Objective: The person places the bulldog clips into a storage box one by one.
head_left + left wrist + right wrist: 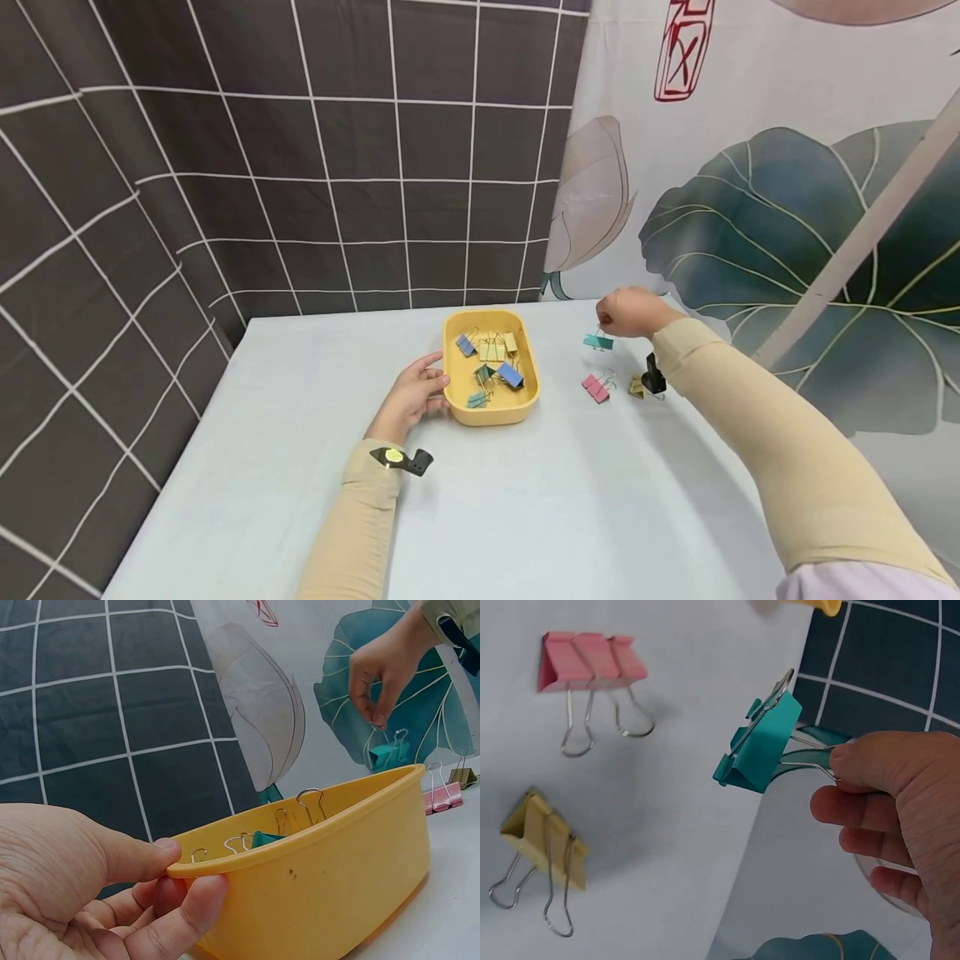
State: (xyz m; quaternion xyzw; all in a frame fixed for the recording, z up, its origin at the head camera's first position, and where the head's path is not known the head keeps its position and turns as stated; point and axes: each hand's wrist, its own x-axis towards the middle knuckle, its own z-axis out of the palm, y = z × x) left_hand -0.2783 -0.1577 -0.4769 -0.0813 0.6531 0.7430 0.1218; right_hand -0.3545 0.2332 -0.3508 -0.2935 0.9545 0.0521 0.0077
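Observation:
My right hand (632,312) pinches a teal binder clip (769,742) by one wire handle, holding it above the table to the right of a yellow bin (495,414). With thumb and fingers, my left hand (97,885) grips the bin's rim at its left side. Inside the bin lie several binder clips, among them a blue clip (511,375), a pale yellow clip (492,352) and a dark green clip (483,372). Below the right hand, a pink binder clip (592,664) and an olive-yellow binder clip (547,836) rest on the table.
The white-covered table (300,500) ends at a dark wall cloth with white grid lines (337,142). On the right hangs a cloth with a lotus print (750,217). A pale diagonal bar (855,242) crosses in front of it.

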